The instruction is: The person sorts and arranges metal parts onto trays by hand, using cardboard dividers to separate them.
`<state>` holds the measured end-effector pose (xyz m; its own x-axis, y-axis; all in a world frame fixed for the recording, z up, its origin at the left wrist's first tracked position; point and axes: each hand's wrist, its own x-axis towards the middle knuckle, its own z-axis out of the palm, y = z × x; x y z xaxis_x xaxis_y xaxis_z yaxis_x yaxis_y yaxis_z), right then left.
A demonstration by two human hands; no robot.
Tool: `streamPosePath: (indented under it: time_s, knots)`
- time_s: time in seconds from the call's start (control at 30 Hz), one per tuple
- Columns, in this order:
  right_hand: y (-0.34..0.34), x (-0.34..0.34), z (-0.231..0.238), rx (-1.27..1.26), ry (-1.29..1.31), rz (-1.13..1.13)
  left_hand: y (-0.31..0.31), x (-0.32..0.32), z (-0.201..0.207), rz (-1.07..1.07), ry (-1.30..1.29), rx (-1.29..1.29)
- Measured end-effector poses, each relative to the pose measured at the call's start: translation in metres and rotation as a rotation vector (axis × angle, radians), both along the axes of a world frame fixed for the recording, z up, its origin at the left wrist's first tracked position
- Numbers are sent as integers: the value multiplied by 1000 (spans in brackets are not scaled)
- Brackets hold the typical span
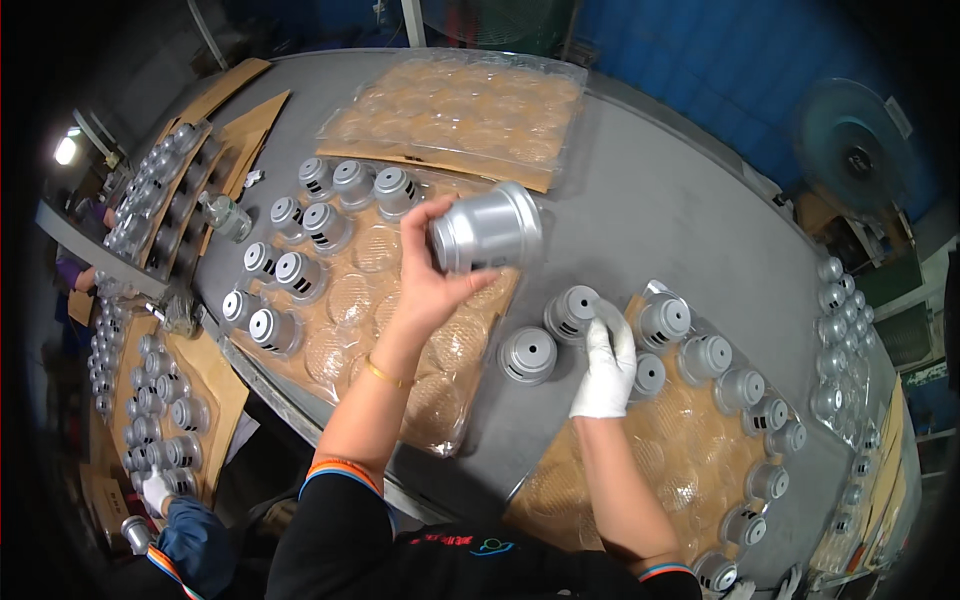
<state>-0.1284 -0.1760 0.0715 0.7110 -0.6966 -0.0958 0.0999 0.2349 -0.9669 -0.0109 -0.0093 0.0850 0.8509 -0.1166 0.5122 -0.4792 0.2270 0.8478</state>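
Note:
My bare left hand (425,285) is wrapped round a silver stepped cup-shaped part (497,232), raised and tilted on its side above the table. My right hand (606,368), in a white glove, has its fingers closed at the right side of another silver part (570,314) that stands on the grey table. Just left of that hand stands one more silver part (528,356). Under my left forearm is a clear moulded tray (350,300) on cardboard, with several parts along its far and left sides. A second such tray (560,485) lies under my right forearm, parts along its far and right sides.
Clear trays on cardboard (460,110) lie at the back of the grey table (650,190). A clear bottle (226,216) is at the left, a fan (855,150) at the right. At lower left, another person's gloved hand (157,490) is among parts; more filled trays (845,370) are far right.

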Motion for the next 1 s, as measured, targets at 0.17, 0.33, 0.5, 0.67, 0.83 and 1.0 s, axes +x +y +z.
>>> streamPosePath:
  time_s: [0.17,0.33,0.5,0.67,0.83,1.0]
  knots:
    - [21,-28,86,-233,24,469,5,-51,16,-114,-514,97]
    - [4,-67,86,-104,-138,439,20,-80,45,-215,-593,213]
    - [-27,-93,77,229,-442,434,132,-37,14,630,-204,717]
    - [-40,-109,98,868,-389,274,275,-13,-57,1221,386,1377]
    - [-57,-127,72,933,-587,426,309,-12,-95,1146,732,1276]
    - [-55,-133,86,1027,-519,142,310,-6,-126,865,524,1328]
